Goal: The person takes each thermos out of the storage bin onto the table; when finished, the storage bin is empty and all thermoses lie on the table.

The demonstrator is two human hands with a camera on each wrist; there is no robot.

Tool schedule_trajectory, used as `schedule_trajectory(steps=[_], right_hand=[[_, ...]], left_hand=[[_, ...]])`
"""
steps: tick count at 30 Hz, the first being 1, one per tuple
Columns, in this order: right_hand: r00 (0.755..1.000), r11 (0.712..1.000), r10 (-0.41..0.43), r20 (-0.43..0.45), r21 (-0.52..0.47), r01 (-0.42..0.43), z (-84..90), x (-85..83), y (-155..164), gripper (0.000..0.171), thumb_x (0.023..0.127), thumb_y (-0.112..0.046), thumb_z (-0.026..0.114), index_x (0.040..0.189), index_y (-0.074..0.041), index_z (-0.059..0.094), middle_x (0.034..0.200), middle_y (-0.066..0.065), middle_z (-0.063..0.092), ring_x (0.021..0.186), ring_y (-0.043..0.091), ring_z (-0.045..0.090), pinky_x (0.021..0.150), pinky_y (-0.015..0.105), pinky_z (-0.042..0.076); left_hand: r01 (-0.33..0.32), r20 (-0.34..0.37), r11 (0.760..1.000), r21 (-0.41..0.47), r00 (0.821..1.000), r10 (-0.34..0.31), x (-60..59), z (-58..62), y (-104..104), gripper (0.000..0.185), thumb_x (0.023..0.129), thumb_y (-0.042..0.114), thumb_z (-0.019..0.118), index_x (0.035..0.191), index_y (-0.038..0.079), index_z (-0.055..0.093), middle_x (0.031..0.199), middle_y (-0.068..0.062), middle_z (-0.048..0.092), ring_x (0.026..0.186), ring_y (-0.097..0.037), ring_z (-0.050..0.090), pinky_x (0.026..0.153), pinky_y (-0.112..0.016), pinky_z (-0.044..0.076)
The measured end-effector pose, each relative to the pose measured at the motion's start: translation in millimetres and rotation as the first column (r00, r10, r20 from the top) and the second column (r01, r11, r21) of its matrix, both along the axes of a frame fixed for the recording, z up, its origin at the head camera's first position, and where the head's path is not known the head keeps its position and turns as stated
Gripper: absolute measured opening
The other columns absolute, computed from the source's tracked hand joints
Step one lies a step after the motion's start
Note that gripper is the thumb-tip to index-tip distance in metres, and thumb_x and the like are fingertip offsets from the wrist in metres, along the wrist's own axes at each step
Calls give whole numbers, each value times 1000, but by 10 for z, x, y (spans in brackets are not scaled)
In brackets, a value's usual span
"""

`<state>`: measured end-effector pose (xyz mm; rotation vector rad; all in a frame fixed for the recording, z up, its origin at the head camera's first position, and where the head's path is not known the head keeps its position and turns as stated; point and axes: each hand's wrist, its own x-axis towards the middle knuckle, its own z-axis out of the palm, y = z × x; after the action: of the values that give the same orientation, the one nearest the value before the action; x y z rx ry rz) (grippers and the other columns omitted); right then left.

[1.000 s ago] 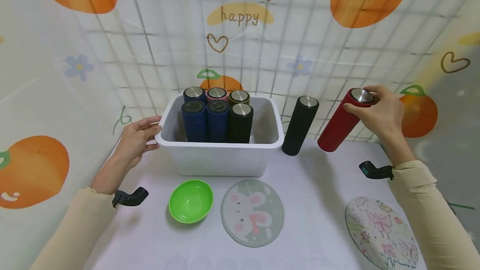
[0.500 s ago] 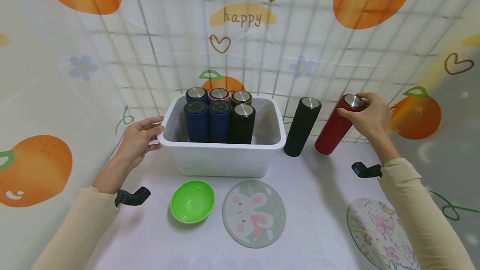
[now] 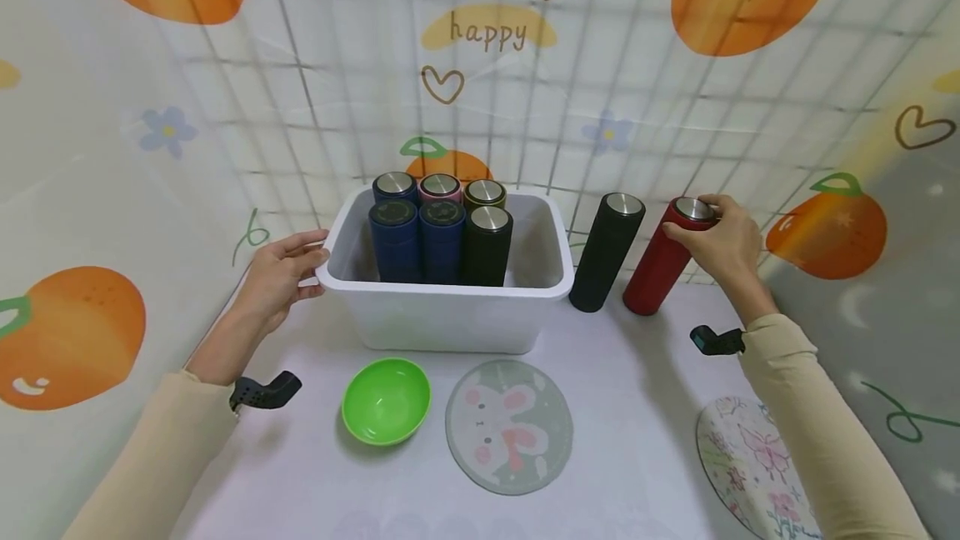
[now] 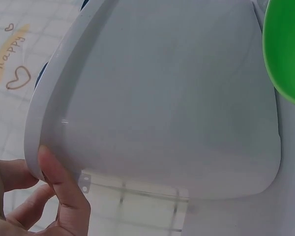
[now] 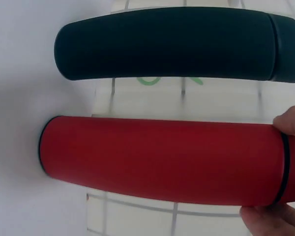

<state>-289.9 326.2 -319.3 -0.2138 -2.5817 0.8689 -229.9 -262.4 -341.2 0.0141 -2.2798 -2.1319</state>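
Note:
My right hand (image 3: 726, 247) grips a red vacuum flask (image 3: 657, 267) around its top, just below the steel-topped lid. The flask is upright, its base at or very near the table. To its left stands a black vacuum flask (image 3: 607, 253), dark teal in the right wrist view, with a gap between the two. My left hand (image 3: 276, 282) pinches the left rim of a white plastic bin (image 3: 450, 319), thumb (image 4: 56, 169) on the rim's outer side. Inside the bin several flasks stand upright in two rows, blue flasks (image 3: 395, 248) and a black flask (image 3: 487, 252) in front.
A green bowl (image 3: 386, 401) sits in front of the bin, beside a round rabbit mat (image 3: 510, 427). A round butterfly-print mat (image 3: 742, 448) lies partly under my right forearm. Behind everything hangs a printed curtain (image 3: 360, 90) over a wire grid.
My right hand has brought the red flask left and down, closer to the black flask. The left hand has stayed at the bin's rim.

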Motion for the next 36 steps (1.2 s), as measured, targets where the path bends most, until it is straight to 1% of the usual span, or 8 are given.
schedule_trajectory(steps=[5,12,15,20,22,25,29,36], right_hand=[[1000,1000,2,-9,-15,-2,-17,-17,-34,78,86,-48,74,144,-4,47,136,26,54,118,43,50,97,55,36],[1000,999,-2,-28,-33,1,-54,-11,-40,76,88,-45,73,146,-5,44,137,26,53,119,43,50,100,57,35],[1000,999,-4,-26,-42,3,-54,13,-28,77,88,-45,73,147,-6,43,138,25,53,119,42,50,100,56,37],[1000,1000,5,-28,-27,-6,-47,47,-9,81,88,-48,72,149,-6,41,135,26,54,117,41,50,95,54,42],[999,999,14,-32,-30,-15,-45,57,-4,83,88,-48,73,151,-6,39,137,26,54,119,41,49,96,55,42],[999,998,20,-41,-51,-22,-39,81,6,86,88,-47,74,154,-9,35,141,25,51,125,42,47,100,58,40],[998,998,17,-67,-63,-21,-5,117,18,87,87,-47,75,155,-12,34,145,23,49,131,41,44,103,60,36],[993,1000,-1,-118,-29,-2,129,186,28,83,85,-47,77,151,-11,42,143,22,52,130,38,49,98,57,41]], left_hand=[[0,5,1000,25,1000,0,10,21,-20,52,100,13,62,146,-3,44,117,-5,61,80,-13,65,61,-24,56],[4,1,998,58,1000,-4,5,36,-14,52,99,12,63,145,-4,44,117,-6,61,78,-13,65,60,-23,56],[7,8,997,73,1000,-8,6,32,3,52,99,11,63,145,-4,44,116,-5,62,77,-12,65,60,-24,56],[11,4,997,77,1000,-11,8,15,26,51,99,11,63,144,-5,45,113,-3,63,75,-11,65,59,-23,56],[11,3,997,80,1000,-12,6,7,29,50,99,11,63,143,-5,46,113,-3,64,75,-12,65,59,-23,56],[16,17,995,98,1000,-18,3,-6,22,52,99,12,64,144,-4,45,112,-2,64,77,-13,66,60,-24,56],[20,27,995,100,999,-23,3,-7,2,53,99,12,64,145,-4,44,112,-1,64,77,-13,66,60,-24,56],[21,36,994,105,999,-24,-1,12,-20,53,99,13,65,145,-3,45,114,-3,64,79,-14,67,61,-24,57]])
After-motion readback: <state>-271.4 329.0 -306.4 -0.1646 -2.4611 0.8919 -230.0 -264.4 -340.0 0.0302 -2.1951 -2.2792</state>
